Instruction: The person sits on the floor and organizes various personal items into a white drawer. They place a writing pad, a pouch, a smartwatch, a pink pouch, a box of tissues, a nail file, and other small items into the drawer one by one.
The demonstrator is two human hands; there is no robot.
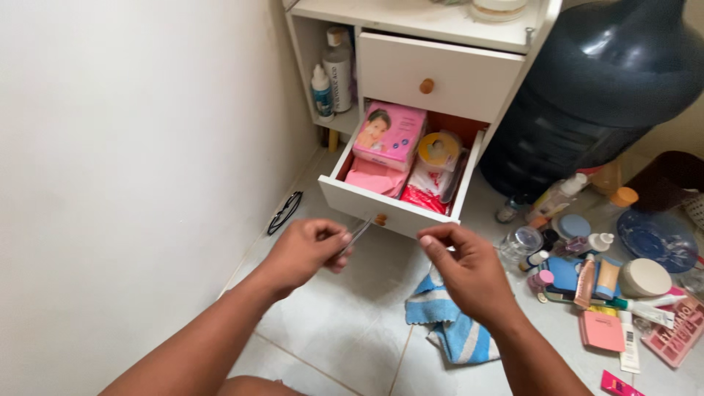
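Note:
My left hand (304, 249) pinches a thin metal tool, likely tweezers (357, 235), just in front of an open white drawer (381, 209). My right hand (466, 268) hovers beside it with thumb and fingers pressed together; whether it holds anything small I cannot tell. The drawer holds a pink packet (390, 133), a round yellow-lidded container (438, 150) and red and pink wrappers (422, 194).
A white cabinet (440, 73) has a shut upper drawer and bottles (331, 77) on a side shelf. A dark water jug (587, 95) stands right. Several cosmetics (594, 275) litter the tile floor, with a blue striped cloth (451, 323) and glasses (284, 211) by the wall.

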